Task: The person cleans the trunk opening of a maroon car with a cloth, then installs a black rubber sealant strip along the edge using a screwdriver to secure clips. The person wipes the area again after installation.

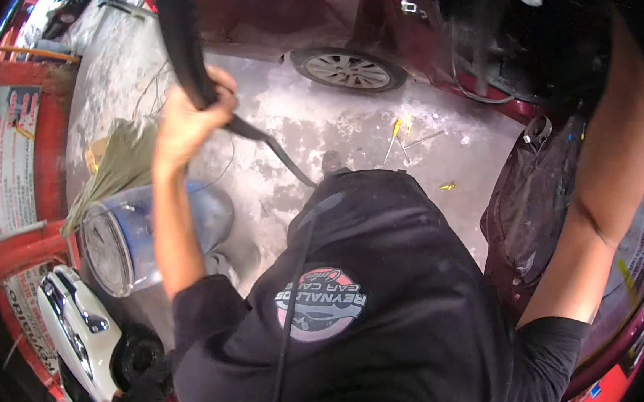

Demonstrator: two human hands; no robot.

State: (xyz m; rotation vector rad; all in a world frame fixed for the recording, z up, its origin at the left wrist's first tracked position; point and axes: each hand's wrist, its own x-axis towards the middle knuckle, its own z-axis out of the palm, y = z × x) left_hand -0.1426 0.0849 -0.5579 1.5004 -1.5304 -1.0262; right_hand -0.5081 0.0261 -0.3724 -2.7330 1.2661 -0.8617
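Observation:
My left hand (195, 117) is raised at the left, its fingers wrapped round a long black strip (178, 24) that looks like flexible car trim. The strip runs up out of the top edge. Below the hand its thinner tail (287, 158) bends down toward my black apron (406, 285). My right forearm (609, 157) reaches up along the right side, and its hand is beyond the picture. It is nearest to the opened part of a dark red car (277, 9), where the dark inside shows little detail.
Screwdriver-like yellow-handled tools (396, 127) and a small yellow piece (448, 186) lie on the grey floor near the car's wheel (348, 72). A clear and blue drum (115, 248) stands at left by a green cloth (123, 157). A white car bumper (77, 325) sits lower left.

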